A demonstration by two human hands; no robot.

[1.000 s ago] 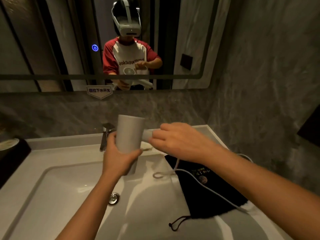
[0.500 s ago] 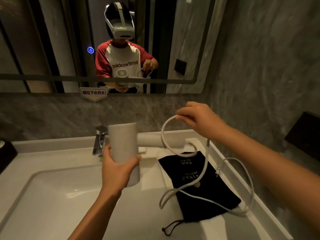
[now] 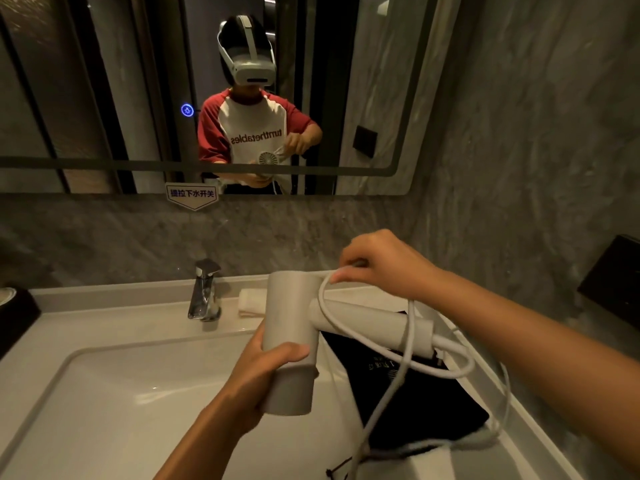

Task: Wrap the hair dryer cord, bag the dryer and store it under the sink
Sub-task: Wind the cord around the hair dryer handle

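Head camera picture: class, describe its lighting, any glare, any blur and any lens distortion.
Head view: dim, warm light. Soft glare patch on the sink basin and a glint on the faucet. The cord smears low down where it trails over the black bag. The wide lens bows the mirror's lower edge and the counter's edges.

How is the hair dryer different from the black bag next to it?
The hair dryer is white and stiff; the black bag is dark, soft cloth. The dryer is held up over the sink by the left hand, while the bag lies flat on the counter. The dryer trails a thick white cord pinched by the right hand; the bag has only a thin drawstring.
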